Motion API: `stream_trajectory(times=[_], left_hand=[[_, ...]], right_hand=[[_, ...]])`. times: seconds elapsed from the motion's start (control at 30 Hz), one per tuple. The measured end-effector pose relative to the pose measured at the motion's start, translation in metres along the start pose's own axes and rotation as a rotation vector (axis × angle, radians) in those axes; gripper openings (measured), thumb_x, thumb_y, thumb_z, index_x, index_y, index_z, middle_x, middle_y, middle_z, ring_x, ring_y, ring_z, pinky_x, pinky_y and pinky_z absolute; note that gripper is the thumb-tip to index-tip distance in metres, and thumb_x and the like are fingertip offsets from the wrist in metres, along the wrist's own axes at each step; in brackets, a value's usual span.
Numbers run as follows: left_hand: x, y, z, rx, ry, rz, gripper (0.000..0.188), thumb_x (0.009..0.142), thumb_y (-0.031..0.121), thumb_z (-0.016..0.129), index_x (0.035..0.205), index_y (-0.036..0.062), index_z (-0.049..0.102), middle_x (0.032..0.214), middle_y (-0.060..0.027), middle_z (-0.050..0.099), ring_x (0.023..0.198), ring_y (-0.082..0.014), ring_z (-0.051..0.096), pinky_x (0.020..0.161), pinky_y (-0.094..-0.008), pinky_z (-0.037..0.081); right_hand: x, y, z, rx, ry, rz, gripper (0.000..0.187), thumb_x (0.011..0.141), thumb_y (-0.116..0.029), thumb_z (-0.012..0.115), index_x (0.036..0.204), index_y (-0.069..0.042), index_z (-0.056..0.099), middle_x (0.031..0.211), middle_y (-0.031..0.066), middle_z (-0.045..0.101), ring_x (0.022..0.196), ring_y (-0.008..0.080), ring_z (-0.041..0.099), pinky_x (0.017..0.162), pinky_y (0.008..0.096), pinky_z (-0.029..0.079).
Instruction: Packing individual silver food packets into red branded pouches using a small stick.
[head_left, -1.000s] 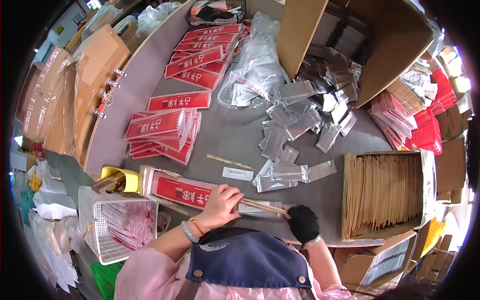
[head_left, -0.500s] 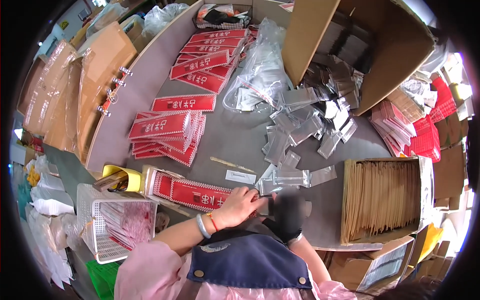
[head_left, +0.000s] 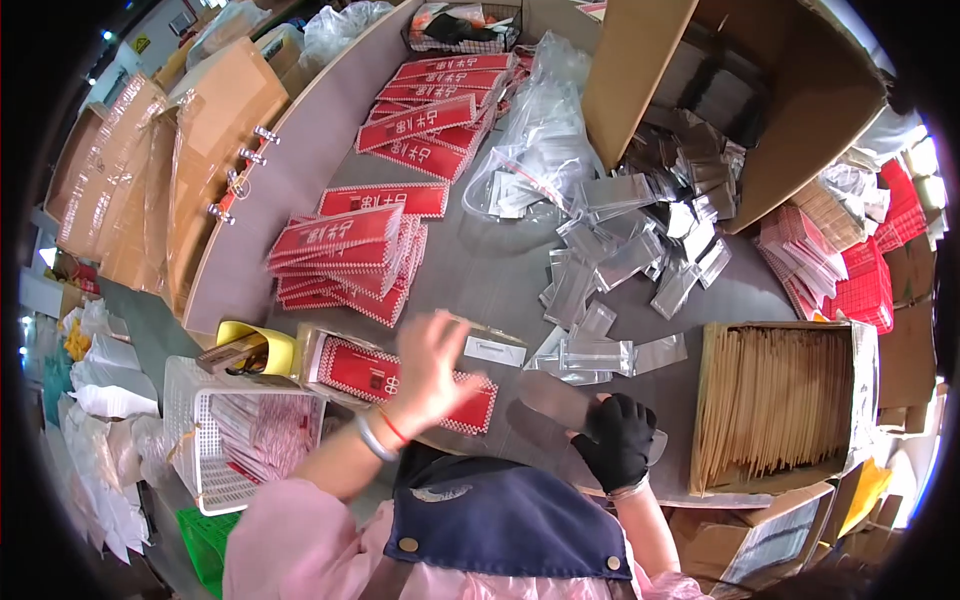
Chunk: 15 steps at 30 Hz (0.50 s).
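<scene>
My left hand (head_left: pixel 430 372), bare and blurred by motion, has its fingers spread over the printed red paper sleeves near me. One red sleeve (head_left: pixel 470 408) lies beneath and beside that hand, in line with the sleeve in a narrow open box (head_left: pixel 312 355). My right hand (head_left: pixel 615 440), in a black fingerless glove, is closed around a flat grey-brown strip with rounded ends (head_left: pixel 556 400); what it is made of I cannot tell. Beyond my left hand is a stack of red sleeves (head_left: pixel 350 275), whose top sleeve looks smeared by motion. Small clear packets (head_left: pixel 598 356) lie ahead of my right hand.
Loose clear packets (head_left: pixel 625 260) spill from a large tipped carton (head_left: pixel 640 75). On the right stands a carton of upright brown cards (head_left: pixel 775 400). At left are a yellow container (head_left: pixel 280 355) and a white basket (head_left: pixel 212 470). A white label (head_left: pixel 495 350) lies mid-table.
My left hand has lifted and moved left, its fingers now spread. My right hand has moved right and away from it, with the flat strip now showing. The stack's top sleeve has shifted.
</scene>
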<state>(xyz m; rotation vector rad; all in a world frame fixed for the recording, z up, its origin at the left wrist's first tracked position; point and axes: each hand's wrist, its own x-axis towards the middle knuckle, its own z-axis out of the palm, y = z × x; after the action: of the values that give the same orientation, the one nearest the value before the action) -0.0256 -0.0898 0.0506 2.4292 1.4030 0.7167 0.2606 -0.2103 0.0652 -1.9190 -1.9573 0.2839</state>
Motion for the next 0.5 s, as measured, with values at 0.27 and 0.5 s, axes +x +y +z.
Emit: stream_trajectory(times=[0.27, 0.5], left_hand=[[-0.050, 0.012, 0.041, -0.101, -0.138, -0.266, 0.097, 0.062, 0.038, 0.088, 0.141, 0.0058, 0.042, 0.145, -0.0204, 0.037, 0.136, -0.0457, 0.029, 0.110, -0.0672, 0.020], [-0.051, 0.010, 0.043, -0.089, -0.120, -0.237, 0.098, 0.062, 0.039, 0.088, 0.142, 0.0055, 0.041, 0.146, -0.0205, 0.036, 0.137, -0.0455, 0.029, 0.110, -0.0678, 0.020]], right_hand=[[-0.004, -0.001, 0.002, -0.024, -0.118, -0.065, 0.063, 0.060, -0.036, 0.084, 0.111, -0.009, 0.060, 0.104, 0.0098, 0.061, 0.100, 0.0325, 0.056, 0.090, 0.0464, 0.038], [-0.006, -0.006, 0.029, 0.062, -0.269, -0.118, 0.057, 0.068, -0.044, 0.078, 0.108, -0.008, 0.060, 0.104, 0.0120, 0.059, 0.101, 0.0332, 0.055, 0.089, 0.0478, 0.037]])
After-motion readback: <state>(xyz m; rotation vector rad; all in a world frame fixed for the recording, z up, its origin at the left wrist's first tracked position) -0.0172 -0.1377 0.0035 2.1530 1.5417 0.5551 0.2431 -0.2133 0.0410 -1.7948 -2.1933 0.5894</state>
